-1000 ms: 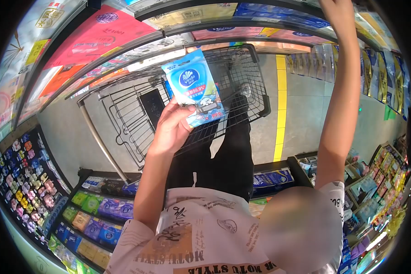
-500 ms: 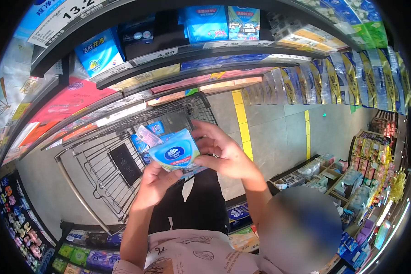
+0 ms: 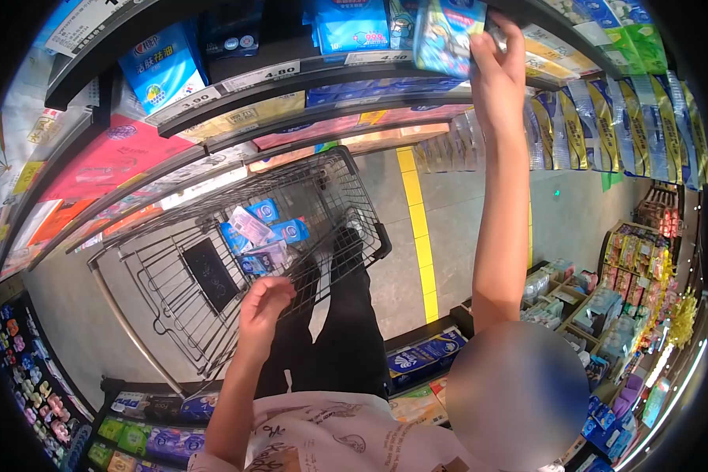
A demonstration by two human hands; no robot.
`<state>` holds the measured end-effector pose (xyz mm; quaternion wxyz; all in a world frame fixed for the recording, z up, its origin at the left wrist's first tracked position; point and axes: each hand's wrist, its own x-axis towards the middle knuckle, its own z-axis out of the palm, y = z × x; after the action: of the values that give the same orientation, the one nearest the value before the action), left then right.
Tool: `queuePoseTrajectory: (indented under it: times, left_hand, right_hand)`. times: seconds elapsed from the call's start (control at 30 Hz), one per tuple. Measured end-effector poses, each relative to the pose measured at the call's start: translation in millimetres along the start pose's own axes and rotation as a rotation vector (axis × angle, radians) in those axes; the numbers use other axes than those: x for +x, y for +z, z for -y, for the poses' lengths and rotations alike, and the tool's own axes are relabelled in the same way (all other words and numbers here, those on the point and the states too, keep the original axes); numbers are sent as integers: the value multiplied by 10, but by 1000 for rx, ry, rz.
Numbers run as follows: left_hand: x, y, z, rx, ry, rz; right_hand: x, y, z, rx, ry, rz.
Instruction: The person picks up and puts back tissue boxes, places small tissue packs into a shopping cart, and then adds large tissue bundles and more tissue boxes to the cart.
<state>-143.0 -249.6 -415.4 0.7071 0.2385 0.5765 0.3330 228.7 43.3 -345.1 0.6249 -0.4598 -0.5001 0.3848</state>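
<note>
My right hand [image 3: 501,59] is raised to the upper shelf, its fingers closed round the right edge of a blue-and-green soft pack [image 3: 451,35] with a cartoon print. The pack is slightly blurred and stands in front of the shelf edge, beside a similar cartoon pack [image 3: 403,25] and a larger blue pack [image 3: 352,27]. Low at the near side of the shopping cart [image 3: 208,279], my left hand [image 3: 263,305] hangs with its fingers curled in; I see nothing in it. Inside the cart lie several small blue packs [image 3: 293,230] and a pinkish packet [image 3: 251,226].
Shelves with price labels [image 3: 282,75] run along the far side. Shiny hanging packets [image 3: 598,130] line the shelf end at right. A yellow floor stripe [image 3: 418,236] crosses the grey aisle. Low goods displays [image 3: 429,352] stand close behind my legs.
My right hand has swung up from the cart to the shelf, with a pack in it. The left hand has come off the pack that both hands held and dropped slightly.
</note>
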Motion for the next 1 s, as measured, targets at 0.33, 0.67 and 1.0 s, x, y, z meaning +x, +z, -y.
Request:
queuePoseTrajectory:
  times: [0.33, 0.67, 1.0]
  left_hand:
    - [-88, -536, 390, -8, -59, -152]
    - [9, -648, 609, -105, -73, -161]
    - [-168, -866, 865, 666, 119, -119]
  right_hand:
    - [-55, 379, 75, -828, -447, 149]
    - [249, 407, -176, -988, -494, 47]
    - [-298, 536, -63, -1149, -383, 172]
